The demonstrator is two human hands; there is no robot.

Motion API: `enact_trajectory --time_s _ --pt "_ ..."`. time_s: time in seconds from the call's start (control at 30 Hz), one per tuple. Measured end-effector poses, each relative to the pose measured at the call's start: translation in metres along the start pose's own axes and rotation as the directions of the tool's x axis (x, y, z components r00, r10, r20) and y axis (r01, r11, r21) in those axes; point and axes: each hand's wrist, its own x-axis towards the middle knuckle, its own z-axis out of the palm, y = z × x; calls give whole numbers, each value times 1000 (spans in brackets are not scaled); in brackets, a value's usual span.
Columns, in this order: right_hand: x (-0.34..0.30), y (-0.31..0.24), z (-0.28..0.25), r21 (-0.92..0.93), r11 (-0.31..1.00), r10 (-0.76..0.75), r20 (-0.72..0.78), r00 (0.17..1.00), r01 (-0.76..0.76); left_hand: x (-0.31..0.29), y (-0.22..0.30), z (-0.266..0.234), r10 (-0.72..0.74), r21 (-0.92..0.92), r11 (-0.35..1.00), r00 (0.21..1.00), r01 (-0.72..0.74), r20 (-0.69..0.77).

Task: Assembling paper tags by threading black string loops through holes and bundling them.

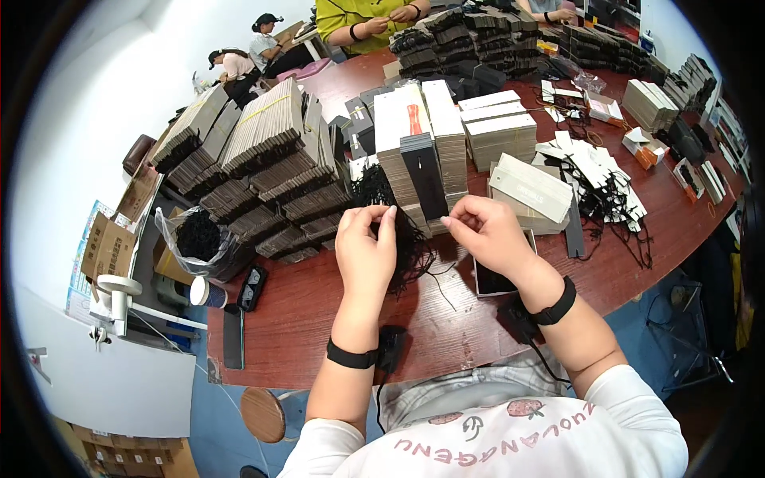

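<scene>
My left hand (366, 248) is raised over the table with thumb and forefinger tips brought together; whatever they pinch is too small to make out. A hand's width to its right, my right hand (492, 239) is closed in a similar pinch, its fingertips by the lower end of a narrow stack of black tags (426, 177). That stack leans against tall piles of white tags (390, 119), which have a red-handled tool (414, 119) on top. A bundle of loose black cords (408, 251) spills over the tabletop between and behind my hands. An open box (488, 279) sits partly under my right hand.
Banded stacks of corded tags (263, 135) rise at the left, beside a plastic bag of black cords (197, 235), a paper cup (209, 293) and a black case (253, 288). White tags with tangled cords (598, 179) lie at the right. A person in yellow-green (368, 24) works opposite.
</scene>
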Motion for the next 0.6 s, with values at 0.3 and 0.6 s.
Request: enact_trajectory --time_s 0.3,0.6 --pt "-9 2 14 393 894 98 297 950 -215 -16 16 -27 -67 -211 971 976 111 206" --pt "-1 9 8 537 743 168 428 888 -400 -22 24 -13 55 -265 963 928 48 368"
